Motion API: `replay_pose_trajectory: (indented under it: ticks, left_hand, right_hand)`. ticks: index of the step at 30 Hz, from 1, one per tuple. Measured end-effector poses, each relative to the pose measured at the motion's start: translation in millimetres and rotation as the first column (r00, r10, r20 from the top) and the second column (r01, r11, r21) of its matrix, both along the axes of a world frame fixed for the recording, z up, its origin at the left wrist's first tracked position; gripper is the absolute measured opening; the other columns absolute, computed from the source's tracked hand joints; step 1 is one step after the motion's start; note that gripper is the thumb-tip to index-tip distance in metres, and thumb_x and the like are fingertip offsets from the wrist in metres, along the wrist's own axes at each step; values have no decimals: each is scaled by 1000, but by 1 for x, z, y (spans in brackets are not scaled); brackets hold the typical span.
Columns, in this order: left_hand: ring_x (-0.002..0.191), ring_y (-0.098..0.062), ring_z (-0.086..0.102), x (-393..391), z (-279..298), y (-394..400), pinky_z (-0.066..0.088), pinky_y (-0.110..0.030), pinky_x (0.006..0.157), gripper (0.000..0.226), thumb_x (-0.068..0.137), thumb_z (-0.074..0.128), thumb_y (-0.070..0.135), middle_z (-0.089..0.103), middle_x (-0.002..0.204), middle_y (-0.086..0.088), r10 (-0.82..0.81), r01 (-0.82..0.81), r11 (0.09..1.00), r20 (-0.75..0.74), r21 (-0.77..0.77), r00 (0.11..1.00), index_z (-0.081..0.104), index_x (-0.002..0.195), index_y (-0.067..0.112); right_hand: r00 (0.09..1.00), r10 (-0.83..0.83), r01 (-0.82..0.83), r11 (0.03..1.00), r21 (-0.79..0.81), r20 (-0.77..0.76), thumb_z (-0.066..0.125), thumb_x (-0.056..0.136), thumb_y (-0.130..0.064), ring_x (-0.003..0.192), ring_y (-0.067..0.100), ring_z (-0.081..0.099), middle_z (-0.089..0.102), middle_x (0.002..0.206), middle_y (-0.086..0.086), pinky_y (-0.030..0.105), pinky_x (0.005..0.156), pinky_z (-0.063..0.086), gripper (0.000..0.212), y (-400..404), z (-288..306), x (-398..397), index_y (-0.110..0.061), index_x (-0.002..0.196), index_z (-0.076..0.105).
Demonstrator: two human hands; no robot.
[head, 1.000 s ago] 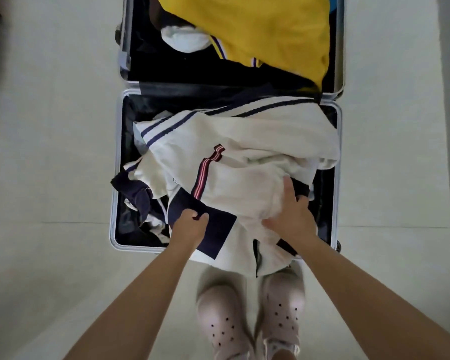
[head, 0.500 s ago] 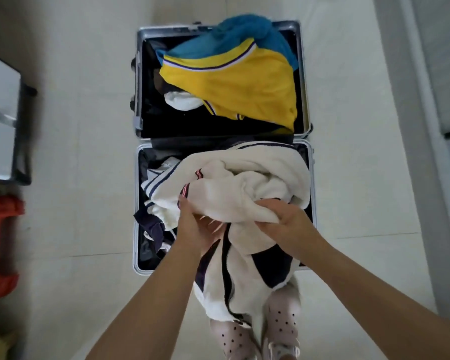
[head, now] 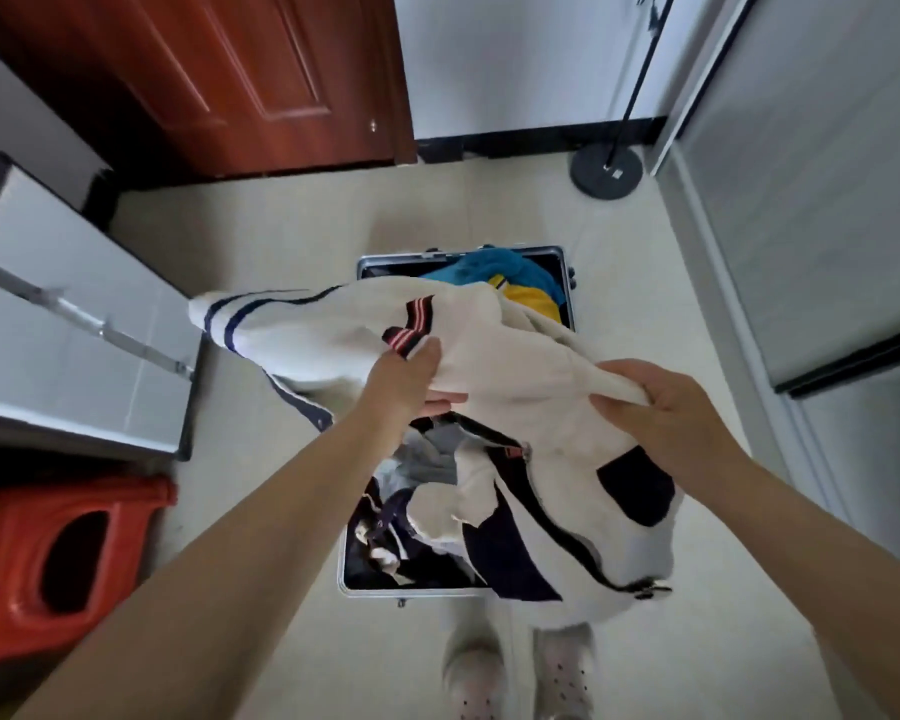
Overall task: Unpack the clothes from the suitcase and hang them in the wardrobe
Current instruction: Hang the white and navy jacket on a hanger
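A cream jacket [head: 500,350] with navy stripes, navy patches and a red-striped trim hangs in the air above the open silver suitcase [head: 342,574] on the floor. My left hand [head: 406,381] pinches the jacket near the red-striped trim. My right hand [head: 661,407] grips a bunched fold of the same jacket on its right side. Underneath, the near half of the suitcase holds more white and navy clothes [head: 411,517]. A blue garment [head: 494,265] and a yellow garment [head: 533,304] lie in the far half, partly hidden by the jacket.
A grey cabinet [head: 48,324] stands at left with a red plastic stool [head: 58,563] in front of it. A brown door [head: 219,75] is behind. A black lamp base [head: 606,174] sits at back right. Frosted sliding doors [head: 811,200] line the right side.
Both hands have lifted the cream jacket up out of the suitcase, and it now hangs spread between them. The view has risen and tilted forward, showing the door and room.
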State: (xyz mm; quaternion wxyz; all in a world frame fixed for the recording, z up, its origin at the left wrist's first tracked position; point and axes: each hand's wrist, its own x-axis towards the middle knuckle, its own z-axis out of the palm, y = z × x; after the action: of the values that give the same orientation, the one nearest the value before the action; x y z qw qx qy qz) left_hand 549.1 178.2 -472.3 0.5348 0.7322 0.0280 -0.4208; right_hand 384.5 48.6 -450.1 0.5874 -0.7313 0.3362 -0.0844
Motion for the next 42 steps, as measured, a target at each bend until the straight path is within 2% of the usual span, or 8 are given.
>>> replay_pose_trajectory:
  ticks: [7,14,18,21,24,31,36,42]
  left_hand:
    - [40,-2,59,5,165,2,49,-15,48,23,100,35,26,62,83,-10,-27,59,994,312,-94,950,48,111,10]
    - [73,-15,57,2,318,6,49,-21,63,36,99,34,34,59,79,-5,120,14,943,380,-333,917,58,91,8]
    - [97,-18,52,-17,383,19,44,-24,78,34,98,37,31,57,97,-7,-57,238,937,559,-256,827,60,100,6]
    - [84,-19,49,-28,399,42,35,-12,62,17,94,49,20,52,87,-8,-304,491,871,813,25,497,59,89,8]
    - [105,-19,52,-32,406,57,34,-13,80,19,90,56,20,54,103,-2,-546,522,744,830,416,116,64,100,6]
    - [123,-17,44,-53,389,61,32,-22,91,31,90,53,32,52,123,1,-735,240,596,641,767,-224,54,116,16]
    - [109,-19,53,-99,356,53,38,-23,82,41,86,57,36,56,115,-3,-720,431,575,680,696,-137,50,120,14]
    - [140,-23,20,-133,335,31,29,-21,105,102,82,67,25,9,152,-12,-740,711,532,661,460,126,-13,146,24]
  right_hand:
    - [973,-80,104,989,-101,218,58,86,-4,72,1,52,57,77,-12,4,60,41,20,2,149,15,-24,87,59]
    - [888,-119,214,962,-171,444,56,85,1,60,0,54,60,64,-8,11,58,41,26,8,316,11,-21,71,60]
    - [792,-224,275,961,-5,567,52,86,3,54,13,55,60,56,1,21,55,43,25,18,401,-4,-14,68,56]
    - [752,-292,346,938,22,591,51,85,3,43,13,51,55,43,-4,17,44,37,26,25,445,-15,-15,66,53]
    - [707,-376,416,906,77,599,48,86,2,49,18,39,46,55,5,17,42,26,24,27,471,-25,-13,66,49]
    - [573,-503,421,858,293,647,48,89,0,38,13,32,31,58,4,6,31,17,31,44,495,-41,-13,64,35]
    - [480,-556,384,829,407,679,47,89,1,32,8,31,35,58,3,6,30,21,29,54,507,-59,-14,65,40]
    - [389,-579,308,814,492,716,45,88,3,21,4,26,36,27,-7,7,30,20,30,64,515,-82,-14,63,43]
